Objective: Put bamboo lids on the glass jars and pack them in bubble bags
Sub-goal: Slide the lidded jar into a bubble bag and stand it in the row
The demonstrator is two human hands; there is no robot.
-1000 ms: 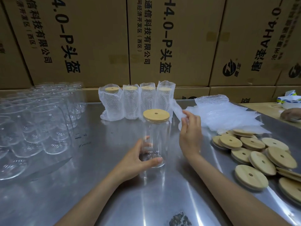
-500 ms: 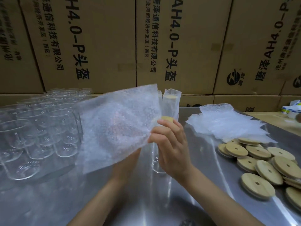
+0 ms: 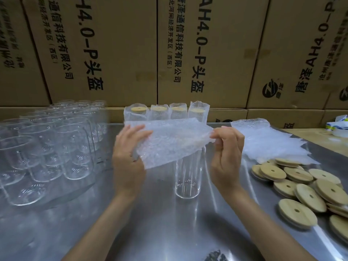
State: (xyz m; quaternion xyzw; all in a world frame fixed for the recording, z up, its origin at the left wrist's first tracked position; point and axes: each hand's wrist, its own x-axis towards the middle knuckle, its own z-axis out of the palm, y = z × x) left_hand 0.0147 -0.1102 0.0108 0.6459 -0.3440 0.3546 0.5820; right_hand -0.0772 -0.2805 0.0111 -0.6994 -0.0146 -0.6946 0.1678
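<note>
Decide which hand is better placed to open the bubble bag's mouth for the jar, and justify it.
Right. The right hand pinches the bubble bag at its edge; the left hand just grips the other end.

Your steel bench (image 3: 169, 232) reflects overhead light in streaks; behind it stands a wall of stacked brown cartons (image 3: 116, 44) printed in black characters, with a wooden surface (image 3: 308, 133) far right.
</note>
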